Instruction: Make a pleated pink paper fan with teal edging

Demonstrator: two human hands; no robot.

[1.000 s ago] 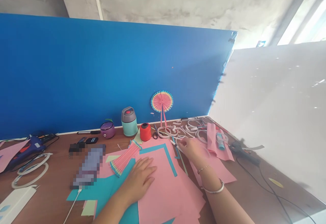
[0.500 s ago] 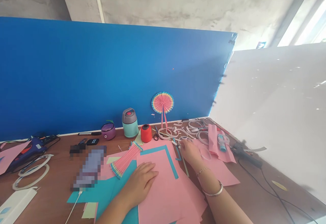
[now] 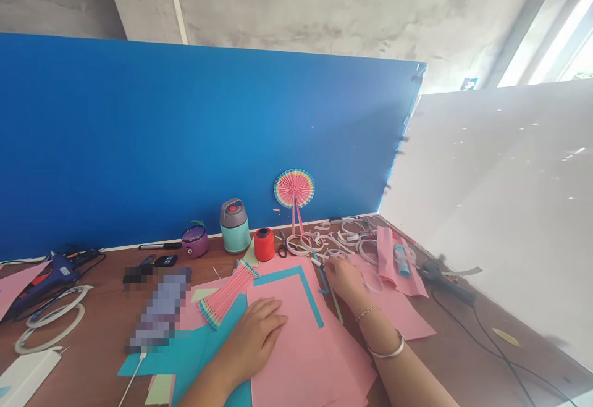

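Note:
My left hand (image 3: pixel 259 336) lies flat on a pink sheet of paper (image 3: pixel 296 364), fingers stretched out. A blue paper strip bent in an L (image 3: pixel 311 299) runs along that sheet's top and right side. Beyond the sheet's upper right, my right hand (image 3: pixel 345 277) has its fingers curled down and closed. Its fingertips meet a slim white pen-like stick (image 3: pixel 317 263); whatever they grip is mostly hidden. Left of the sheet is a pleated pink paper piece (image 3: pixel 229 294) with striped ends, on blue paper (image 3: pixel 194 348).
Along the blue partition stand a purple pot (image 3: pixel 194 241), a teal flask (image 3: pixel 235 228), a red thread spool (image 3: pixel 264 245) and a round paper fan (image 3: pixel 294 189). Scissors (image 3: pixel 282 248) and white coils (image 3: pixel 306 244) lie beside them. A glue gun (image 3: pixel 449 283) with a cable is at right.
The view has shifted slightly. My right hand stays by the white stick and my left hand stays flat on the pink paper; nothing else has visibly moved.

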